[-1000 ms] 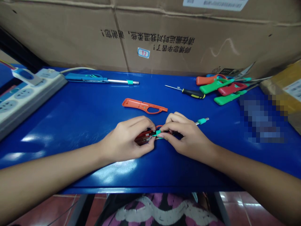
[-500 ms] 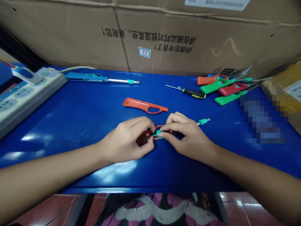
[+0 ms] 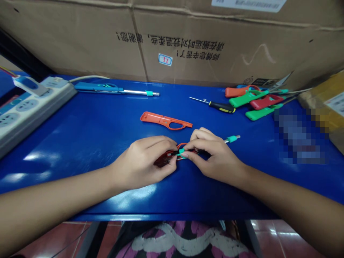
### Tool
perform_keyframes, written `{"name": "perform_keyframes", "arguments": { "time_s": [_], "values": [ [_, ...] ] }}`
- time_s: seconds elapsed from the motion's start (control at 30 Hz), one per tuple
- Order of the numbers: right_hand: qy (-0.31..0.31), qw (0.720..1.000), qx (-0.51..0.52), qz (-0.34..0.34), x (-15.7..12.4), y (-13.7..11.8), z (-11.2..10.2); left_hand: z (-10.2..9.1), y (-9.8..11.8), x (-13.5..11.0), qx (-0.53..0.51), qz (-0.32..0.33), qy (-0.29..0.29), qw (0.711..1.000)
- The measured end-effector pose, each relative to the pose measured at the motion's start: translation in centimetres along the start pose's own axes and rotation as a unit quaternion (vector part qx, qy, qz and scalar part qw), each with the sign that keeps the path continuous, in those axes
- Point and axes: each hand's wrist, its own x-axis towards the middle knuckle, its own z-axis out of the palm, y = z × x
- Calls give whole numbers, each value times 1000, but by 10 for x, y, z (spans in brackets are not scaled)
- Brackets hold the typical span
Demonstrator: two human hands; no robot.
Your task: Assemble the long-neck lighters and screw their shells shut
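The opened lighter (image 3: 162,159) is gripped between the left hand (image 3: 145,157) and right hand (image 3: 212,147), which pinches its green piece (image 3: 181,152); steady body, light fingertips should serve best; beyond, an orange shell half (image 3: 153,117) lies on the blue table (image 3: 94,139)

The fingers (image 3: 197,144) and forearms (image 3: 80,190) are bare, the black garment (image 3: 184,240) patterned purple and wavy pale grey.

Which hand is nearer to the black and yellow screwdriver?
Right. The right hand is below the screwdriver in the picture; the left hand is farther off, lower left.
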Motion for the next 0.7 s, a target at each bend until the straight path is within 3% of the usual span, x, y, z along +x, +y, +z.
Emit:
{"name": "perform_keyframes", "arguments": {
  "time_s": [0.3, 0.7],
  "values": [
    [-2, 1000, 15, -4, -1, -2, 0, -10, 8, 0, -22, -55, -48, 997],
    [-19, 1000, -3, -5, 1, -3, -2, -7, 8, -2, -28, -57, -38, 997]
  ]
}}
